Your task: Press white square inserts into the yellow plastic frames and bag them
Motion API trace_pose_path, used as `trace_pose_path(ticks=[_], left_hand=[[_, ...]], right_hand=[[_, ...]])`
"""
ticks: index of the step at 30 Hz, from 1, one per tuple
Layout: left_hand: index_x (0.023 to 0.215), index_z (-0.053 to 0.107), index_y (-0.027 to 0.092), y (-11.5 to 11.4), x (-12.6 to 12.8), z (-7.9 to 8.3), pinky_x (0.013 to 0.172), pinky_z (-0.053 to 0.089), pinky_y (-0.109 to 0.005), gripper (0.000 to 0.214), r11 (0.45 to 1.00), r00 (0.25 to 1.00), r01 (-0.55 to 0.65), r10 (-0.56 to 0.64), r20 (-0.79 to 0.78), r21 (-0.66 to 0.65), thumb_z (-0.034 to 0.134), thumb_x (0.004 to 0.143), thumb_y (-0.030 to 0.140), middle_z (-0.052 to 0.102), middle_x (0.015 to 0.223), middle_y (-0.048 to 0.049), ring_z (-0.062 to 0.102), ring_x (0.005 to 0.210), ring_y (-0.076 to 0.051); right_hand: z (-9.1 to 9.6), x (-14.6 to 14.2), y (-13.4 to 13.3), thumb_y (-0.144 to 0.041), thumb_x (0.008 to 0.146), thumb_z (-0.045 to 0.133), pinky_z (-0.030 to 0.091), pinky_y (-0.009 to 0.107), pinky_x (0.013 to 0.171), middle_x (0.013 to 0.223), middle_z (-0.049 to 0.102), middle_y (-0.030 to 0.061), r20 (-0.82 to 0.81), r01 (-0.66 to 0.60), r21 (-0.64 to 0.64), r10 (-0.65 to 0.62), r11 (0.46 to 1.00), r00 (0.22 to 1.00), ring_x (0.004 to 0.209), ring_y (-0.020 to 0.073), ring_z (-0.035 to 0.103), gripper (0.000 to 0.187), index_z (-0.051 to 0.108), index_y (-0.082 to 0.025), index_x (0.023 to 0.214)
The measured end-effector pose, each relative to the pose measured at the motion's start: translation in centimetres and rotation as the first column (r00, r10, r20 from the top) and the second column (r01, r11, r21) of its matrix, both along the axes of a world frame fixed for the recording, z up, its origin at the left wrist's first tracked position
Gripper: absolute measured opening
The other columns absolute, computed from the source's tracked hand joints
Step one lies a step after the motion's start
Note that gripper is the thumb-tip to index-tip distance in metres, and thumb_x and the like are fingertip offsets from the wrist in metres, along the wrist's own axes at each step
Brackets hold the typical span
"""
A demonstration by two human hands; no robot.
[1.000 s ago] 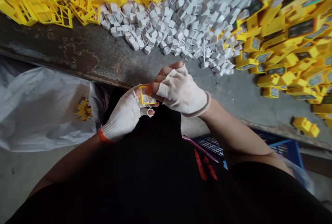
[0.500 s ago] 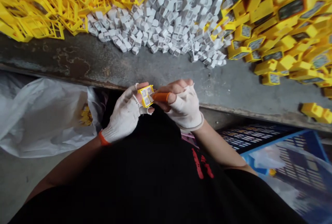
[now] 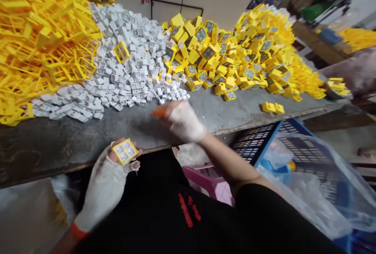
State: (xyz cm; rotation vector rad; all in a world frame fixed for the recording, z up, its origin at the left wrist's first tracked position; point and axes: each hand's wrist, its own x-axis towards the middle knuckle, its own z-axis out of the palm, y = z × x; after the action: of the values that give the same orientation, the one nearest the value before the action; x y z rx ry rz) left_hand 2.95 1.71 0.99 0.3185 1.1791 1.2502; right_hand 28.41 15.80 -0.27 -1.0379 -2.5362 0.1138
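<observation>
The left hand (image 3: 106, 177) grips the yellow-framed piece (image 3: 125, 151), bodyward and left of the right hand (image 3: 185, 120), whose hold I cannot tell.

1 held yellow frame (image 3: 130, 158) contains 4 white caps (image 3: 121, 149); 1 stray frame (image 3: 121, 52) tops heaped caps (image 3: 132, 75), which, like the heaped frames (image 3: 38, 38) and heaped blocks (image 3: 202, 77), defy counting. 2 yellow blocks (image 3: 267, 107) lie apart; 1 pink stool (image 3: 222, 191) shows.

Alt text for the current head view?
White-gloved left hand holds a rectangular yellow plastic frame with four whitish cells. Blurred white-gloved right hand is over a grey worktop, before heaped yellow frames, small white cubes and yellow blocks.
</observation>
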Motion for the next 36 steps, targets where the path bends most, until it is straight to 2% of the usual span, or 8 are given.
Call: trace_pose_path(ticks=[3, 7, 13, 18, 23, 26, 31, 36], left_hand=[[0.096, 0.095, 0.037, 0.7, 0.0, 0.2, 0.069, 0.073, -0.028, 0.016, 1.000, 0.998, 0.020, -0.019, -0.054, 0.001, 0.102, 0.088, 0.048, 0.092, 0.102, 0.0021, 0.088, 0.087, -0.025], [0.095, 0.095, 0.038, 0.8, -0.2, -0.2, 0.067, 0.072, -0.030, 0.015, 1.000, 0.997, 0.004, -0.006, -0.079, -0.029, 0.101, 0.087, 0.049, 0.093, 0.102, 0.0003, 0.087, 0.086, -0.026], [0.103, 0.095, 0.043, -0.1, -1.0, -1.3, 0.072, 0.072, -0.031, 0.008, 1.000, 0.998, 0.000, -0.001, -0.058, -0.026, 0.089, 0.101, 0.048, 0.093, 0.109, 0.0031, 0.088, 0.093, -0.026], [0.096, 0.095, 0.038, -0.4, -1.1, -0.8, 0.068, 0.073, -0.027, 0.016, 0.999, 0.998, -0.030, 0.029, -0.048, -0.021, 0.103, 0.086, 0.047, 0.093, 0.101, 0.0014, 0.087, 0.085, -0.024], [0.100, 0.094, 0.039, -1.3, -1.3, -0.6, 0.069, 0.073, -0.027, 0.010, 1.000, 1.000, -0.014, 0.014, -0.018, 0.022, 0.097, 0.095, 0.046, 0.093, 0.104, 0.0039, 0.087, 0.088, -0.022], [0.103, 0.091, 0.030, -1.9, -1.3, -1.2, 0.067, 0.071, -0.027, 0.017, 0.999, 0.998, -0.042, 0.040, 0.057, 0.034, 0.101, 0.091, 0.038, 0.093, 0.105, -0.0007, 0.088, 0.086, -0.023], [0.112, 0.083, 0.022, -2.5, -0.8, -1.8, 0.066, 0.070, -0.031, 0.037, 0.998, 0.994, -0.014, 0.007, 0.113, 0.063, 0.104, 0.087, 0.039, 0.090, 0.108, -0.0068, 0.087, 0.085, -0.025], [0.111, 0.083, 0.022, -3.0, -0.6, -2.0, 0.065, 0.069, -0.032, 0.053, 0.996, 0.993, 0.006, -0.016, 0.113, 0.084, 0.111, 0.076, 0.049, 0.090, 0.107, -0.0062, 0.087, 0.085, -0.026]], right_hand=[[0.9, 4.3, 9.4, -0.016, 0.108, 0.058, 0.055, 0.058, 0.110, 0.138, 0.085, 0.0145, 0.135, 0.540, 0.037, -0.539, 0.841, 0.831, 0.128, 0.0355, 0.073, 0.043, 0.084, -0.028, 0.140], [0.9, 6.2, 17.2, -0.009, 0.100, 0.062, 0.045, 0.070, 0.124, 0.154, 0.077, 0.0210, 0.247, 0.583, 0.060, -0.578, 0.810, 0.778, 0.149, 0.0448, 0.063, 0.044, 0.082, -0.019, 0.138], [-1.5, 6.2, 18.0, -0.007, 0.096, 0.061, 0.043, 0.070, 0.123, 0.156, 0.075, 0.0235, 0.340, 0.531, 0.113, -0.535, 0.840, 0.774, 0.147, 0.0443, 0.063, 0.054, 0.074, -0.016, 0.148], [-1.8, 8.3, 18.1, -0.029, 0.109, 0.066, 0.049, 0.056, 0.112, 0.126, 0.084, 0.0206, 0.201, 0.530, 0.099, -0.538, 0.842, 0.818, 0.117, 0.0321, 0.072, 0.025, 0.080, -0.015, 0.123], [-0.3, 8.9, 13.9, -0.061, 0.120, 0.052, 0.050, 0.052, 0.106, 0.116, 0.084, 0.0172, 0.041, 0.490, 0.203, -0.507, 0.848, 0.861, 0.114, 0.0292, 0.068, 0.049, 0.081, -0.022, 0.114], [-1.5, 6.2, 7.5, -0.040, 0.113, 0.067, 0.048, 0.057, 0.110, 0.136, 0.083, 0.0161, 0.042, 0.371, 0.238, -0.391, 0.898, 0.919, 0.125, 0.0338, 0.069, 0.029, 0.079, -0.024, 0.134], [-4.8, 2.3, -3.0, -0.017, 0.115, 0.056, 0.049, 0.050, 0.108, 0.137, 0.085, 0.0060, 0.235, 0.003, 0.157, -0.040, 0.988, 0.971, 0.116, 0.0262, 0.074, 0.038, 0.078, -0.032, 0.142], [-4.4, 3.0, -5.3, -0.028, 0.111, 0.065, 0.055, 0.050, 0.106, 0.141, 0.084, 0.0129, 0.130, 0.282, -0.047, -0.274, 0.958, 0.953, 0.121, 0.0310, 0.077, 0.043, 0.078, -0.029, 0.152]])
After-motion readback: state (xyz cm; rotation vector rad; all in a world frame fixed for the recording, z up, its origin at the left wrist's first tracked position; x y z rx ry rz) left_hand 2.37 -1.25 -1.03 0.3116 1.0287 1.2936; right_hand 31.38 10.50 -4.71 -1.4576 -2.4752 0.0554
